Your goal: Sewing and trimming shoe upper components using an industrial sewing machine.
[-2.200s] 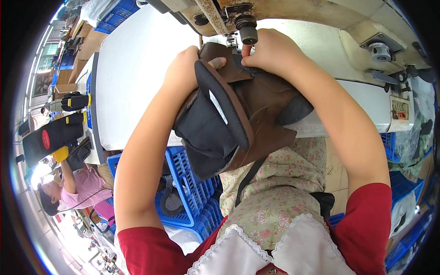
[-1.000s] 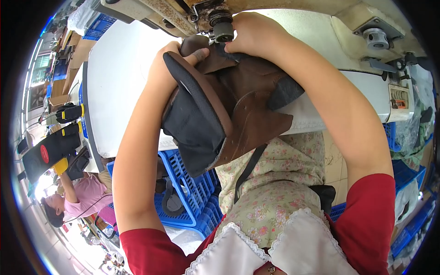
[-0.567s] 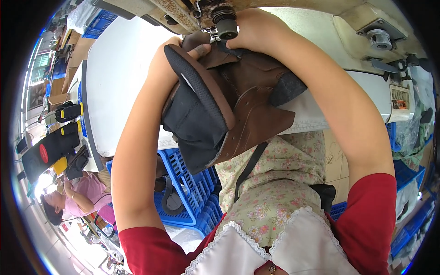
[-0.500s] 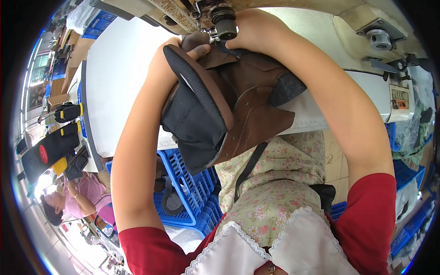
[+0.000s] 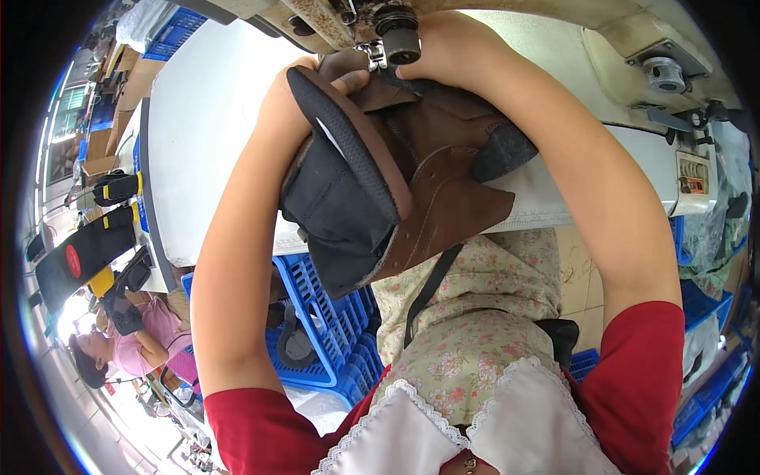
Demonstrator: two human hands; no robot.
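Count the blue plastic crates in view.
3 for sure: one crate under the table at the person's left knee, one far off at top left, one at the right edge. Others may be hidden.

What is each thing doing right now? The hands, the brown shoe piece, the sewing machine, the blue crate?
Left hand: gripping the shoe upper.
Right hand: pressing the shoe upper at the needle.
Brown shoe upper: held up, folded, under the sewing machine head.
Blue crate: below the table, open-topped.
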